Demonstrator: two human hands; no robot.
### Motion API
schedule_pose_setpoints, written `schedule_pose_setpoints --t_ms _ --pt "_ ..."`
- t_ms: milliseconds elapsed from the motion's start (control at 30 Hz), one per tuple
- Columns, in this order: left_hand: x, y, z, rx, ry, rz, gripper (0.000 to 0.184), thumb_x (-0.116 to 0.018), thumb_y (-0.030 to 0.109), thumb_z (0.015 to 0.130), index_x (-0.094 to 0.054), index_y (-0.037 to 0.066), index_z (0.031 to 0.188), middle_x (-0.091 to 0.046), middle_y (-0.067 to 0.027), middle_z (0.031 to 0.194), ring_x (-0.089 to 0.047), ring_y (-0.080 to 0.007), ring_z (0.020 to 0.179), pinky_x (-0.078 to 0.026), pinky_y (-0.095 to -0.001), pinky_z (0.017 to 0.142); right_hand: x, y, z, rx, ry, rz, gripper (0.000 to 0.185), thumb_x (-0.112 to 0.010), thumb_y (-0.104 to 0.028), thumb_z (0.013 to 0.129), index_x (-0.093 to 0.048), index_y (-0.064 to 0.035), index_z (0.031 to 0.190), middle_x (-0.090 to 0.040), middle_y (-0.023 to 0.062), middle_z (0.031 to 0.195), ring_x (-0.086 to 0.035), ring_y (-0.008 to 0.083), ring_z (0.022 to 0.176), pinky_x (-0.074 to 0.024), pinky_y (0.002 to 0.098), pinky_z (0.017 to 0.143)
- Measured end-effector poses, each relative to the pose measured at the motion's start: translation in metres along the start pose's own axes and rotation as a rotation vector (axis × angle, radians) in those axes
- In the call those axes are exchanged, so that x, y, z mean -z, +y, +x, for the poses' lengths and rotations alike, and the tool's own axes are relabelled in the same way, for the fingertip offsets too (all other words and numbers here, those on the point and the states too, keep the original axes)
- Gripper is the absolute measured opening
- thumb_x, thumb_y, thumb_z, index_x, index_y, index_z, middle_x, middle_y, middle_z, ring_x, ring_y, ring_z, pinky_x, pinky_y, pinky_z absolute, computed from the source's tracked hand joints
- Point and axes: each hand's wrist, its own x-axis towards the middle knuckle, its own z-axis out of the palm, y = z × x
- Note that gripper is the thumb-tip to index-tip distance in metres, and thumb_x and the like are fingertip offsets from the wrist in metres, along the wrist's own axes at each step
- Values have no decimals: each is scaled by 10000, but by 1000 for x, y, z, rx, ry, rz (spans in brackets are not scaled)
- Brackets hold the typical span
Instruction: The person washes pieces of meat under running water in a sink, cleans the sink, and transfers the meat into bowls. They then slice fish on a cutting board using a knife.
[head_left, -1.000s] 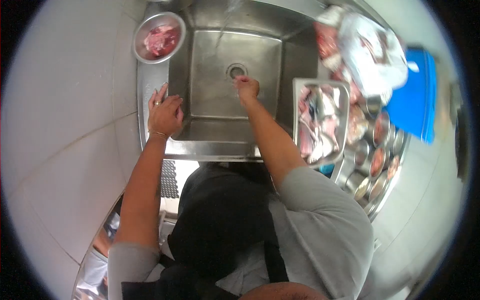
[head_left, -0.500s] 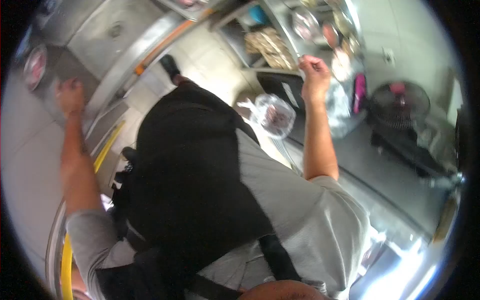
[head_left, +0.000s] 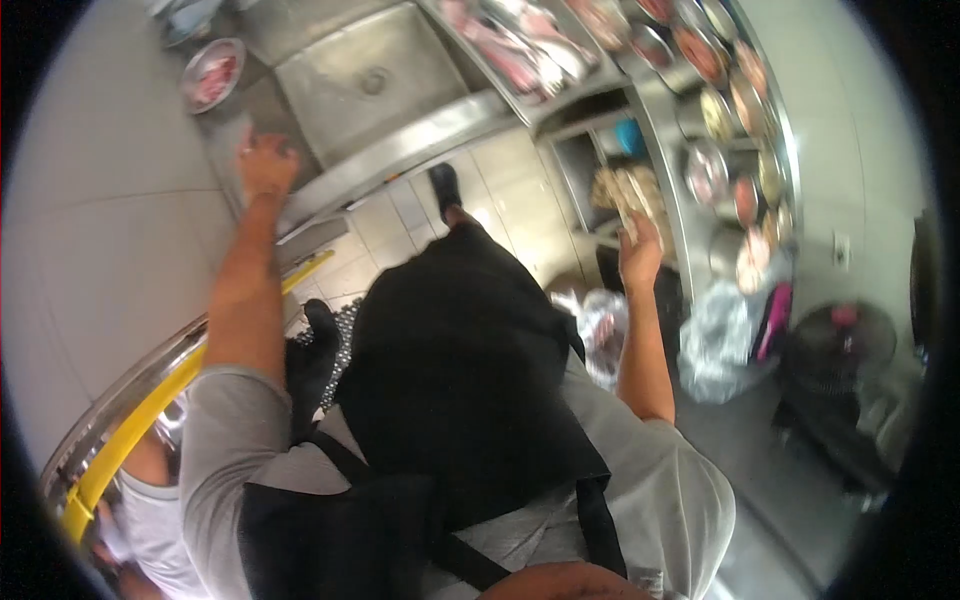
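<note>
Stainless sink point(head_left: 335, 120) sat upper left, meat bowl point(head_left: 236, 54) on its side ledge point(head_left: 222, 132). My left hand point(head_left: 268, 165) was on that ledge below the bowl, fingers loosely spread. Right hand point(head_left: 640, 252), fingers curled, was at the brown bundle point(head_left: 650, 190) on the shelf; couldn't tell if I gripped anything. Plastic bag point(head_left: 604, 338) crowded my right forearm point(head_left: 645, 360).

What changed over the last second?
Right hand moved out of the sink and rightward, near the brown items; whether it grips anything is unclear. View turned right.

Unchanged: left hand on the ledge, metal bowl with meat.
</note>
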Motion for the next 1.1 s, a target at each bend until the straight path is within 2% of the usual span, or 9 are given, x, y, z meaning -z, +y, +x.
schedule_pose_setpoints --t_ms 133,400,467,500,567,700,933,1000,1100 --pt "13 5 -1 106 9 -90 325 -649 301 845 -758 211 1138 -681 4 1279 -330 -268 1495 -205 -525 1234 -34 -210 118 511 -143 371 426 -672 -10 905 -656 -106 1319 -693 173 1236 -649 328 1163 -507 382 996" --pt "16 -3 9 131 -29 -268 303 -685 161 800 -759 176 1093 -654 0 1309 -335 -265 1496 -211 -538 1241 -330 -444 275 585 -834 605 489 -624 -374 993 -592 -88 1387 -670 179 1283 -649 342 1129 -532 421 959" --pt "20 -1 9 155 2 -263 317 -688 137 794 -755 176 1101 -629 -5 1346 -334 -260 1497 -215 -533 1241 -363 -506 299 -145 -1096 1019 561 -571 -421 1034 -492 -78 1471 -562 162 1434 -595 323 1217 -499 443 1020" --pt "22 2 11 139 21 -279 332 -691 113 789 -752 175 1109 -605 -10 1382 -333 -254 1497 -219 -528 1241 -382 -533 310 -127 -1110 1025 561 -571 -421 1034 -492 -78 1471 -562 162 1434 -595 323 1217 -499 443 1020" --pt "24 3 16 164 31 -281 341 -692 107 788 -747 174 1117 -582 -15 1408 -334 -251 1496 -222 -523 1240 -421 -577 337 -1017 -1012 1548 693 -497 -534 1042 -343 -96 1557 -400 149 1564 -493 301 1336 -450 446 1086" --pt "27 3 22 210 -40 -257 394 -697 103 782 -729 170 1169 -513 -15 1481 -296 -240 1512 -209 -513 1245 -410 -626 385 -1302 -743 2307 803 -407 -652 1017 -246 -101 1578 -339 138 1576 -427 306 1375 -397 464 1148" --pt "23 49 45 499 -103 -136 400 -701 200 793 -727 163 1190 -444 -60 1538 -251 -237 1521 -194 -518 1244 -421 -645 401 -1072 -1077 2019 620 -572 -427 1012 -446 7 1436 -520 191 1455 -605 297 1181 -570 375 872" --pt "28 71 78 454 40 -220 385 -718 242 803 -735 151 1176 -533 -115 1443 -411 -258 1424 -316 -481 1193 -406 -633 397 -683 -1184 1708 330 -560 -241 1018 -611 -15 1253 -684 149 1166 -677 258 931 -540 353 627" --pt "-13 68 164 474 252 -806 308 -707 294 865 -745 132 1124 -661 -130 1209 -621 -277 1164 -497 -439 1006 -353 -624 395 -629 -1089 1474 252 -522 -211 1028 -678 -29 1108 -700 82 938 -645 229 760 -473 377 589"
